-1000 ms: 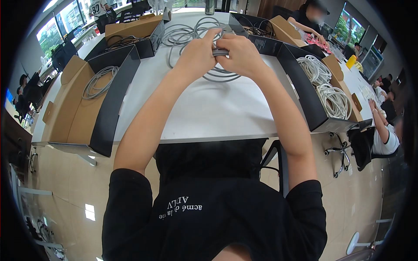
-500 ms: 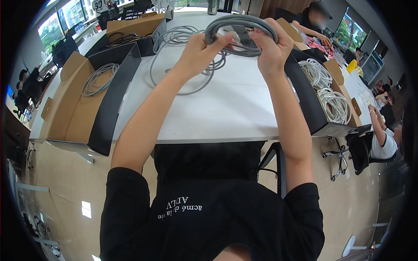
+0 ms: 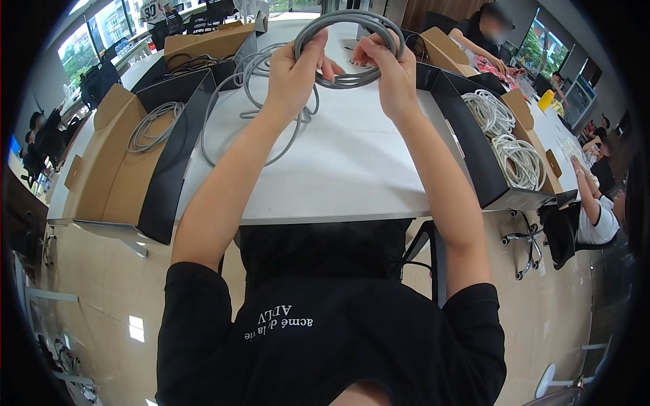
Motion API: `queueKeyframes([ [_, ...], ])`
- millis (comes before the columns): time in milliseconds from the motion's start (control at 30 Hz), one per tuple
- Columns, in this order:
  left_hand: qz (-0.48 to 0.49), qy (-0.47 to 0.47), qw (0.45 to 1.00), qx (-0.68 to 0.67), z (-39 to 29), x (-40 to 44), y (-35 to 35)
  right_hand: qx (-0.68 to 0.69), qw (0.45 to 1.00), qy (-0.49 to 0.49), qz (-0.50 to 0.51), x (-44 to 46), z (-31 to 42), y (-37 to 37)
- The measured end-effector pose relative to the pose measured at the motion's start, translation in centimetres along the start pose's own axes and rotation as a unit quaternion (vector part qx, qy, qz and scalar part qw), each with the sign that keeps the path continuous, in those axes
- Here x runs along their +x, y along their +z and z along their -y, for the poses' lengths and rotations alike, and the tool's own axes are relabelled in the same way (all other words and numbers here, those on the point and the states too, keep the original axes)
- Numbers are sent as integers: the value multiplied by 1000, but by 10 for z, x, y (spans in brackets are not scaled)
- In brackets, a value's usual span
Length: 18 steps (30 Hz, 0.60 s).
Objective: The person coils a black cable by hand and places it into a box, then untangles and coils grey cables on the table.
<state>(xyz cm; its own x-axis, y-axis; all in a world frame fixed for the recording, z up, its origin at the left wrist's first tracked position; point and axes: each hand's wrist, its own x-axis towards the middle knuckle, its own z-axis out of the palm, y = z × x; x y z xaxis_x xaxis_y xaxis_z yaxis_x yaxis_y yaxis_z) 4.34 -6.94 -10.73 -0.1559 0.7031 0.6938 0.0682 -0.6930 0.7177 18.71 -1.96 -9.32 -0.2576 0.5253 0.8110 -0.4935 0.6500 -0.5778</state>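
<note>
A coiled grey cable (image 3: 349, 82) is held up above the far part of the white table (image 3: 338, 176). My left hand (image 3: 296, 74) grips the coil's left side, thumb and fingers around the strands. On the right side, my right hand (image 3: 393, 76) has its fingers curled round the same coil. Loose loops of grey cable (image 3: 209, 128) lie on the table to the left, partly behind my left forearm.
An open box (image 3: 159, 176) at the left holds one grey coil (image 3: 156, 126). The right box (image 3: 474, 145) holds white coils (image 3: 518, 161). Two more boxes with dark cables stand at the back left (image 3: 237, 61) and back right (image 3: 443, 51). Other people sit at tables on the right.
The cable in my hands, first bunched, was opened into a round coil and has since shifted left. The loose loops on the table have spread left and nearer.
</note>
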Motion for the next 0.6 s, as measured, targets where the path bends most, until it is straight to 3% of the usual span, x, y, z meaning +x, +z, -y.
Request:
queueKeyframes([
  [100,-25,-11,986,166,-5,3,-3,-150,987,-23,53,4,-6,-13],
  [200,-10,39,967,253,-5,5,-10,-161,979,47,113,5,-6,-16],
  [300,25,40,938,343,-4,6,-15,-274,948,56,153,1,7,-8],
  [433,25,84,900,426,-5,7,-19,-280,945,73,152,-1,5,-6],
  [533,11,91,900,427,-9,6,-19,-196,970,-3,146,-2,-13,-7],
  [600,3,83,902,425,-10,5,-19,-137,976,24,167,-4,-12,-6],
])
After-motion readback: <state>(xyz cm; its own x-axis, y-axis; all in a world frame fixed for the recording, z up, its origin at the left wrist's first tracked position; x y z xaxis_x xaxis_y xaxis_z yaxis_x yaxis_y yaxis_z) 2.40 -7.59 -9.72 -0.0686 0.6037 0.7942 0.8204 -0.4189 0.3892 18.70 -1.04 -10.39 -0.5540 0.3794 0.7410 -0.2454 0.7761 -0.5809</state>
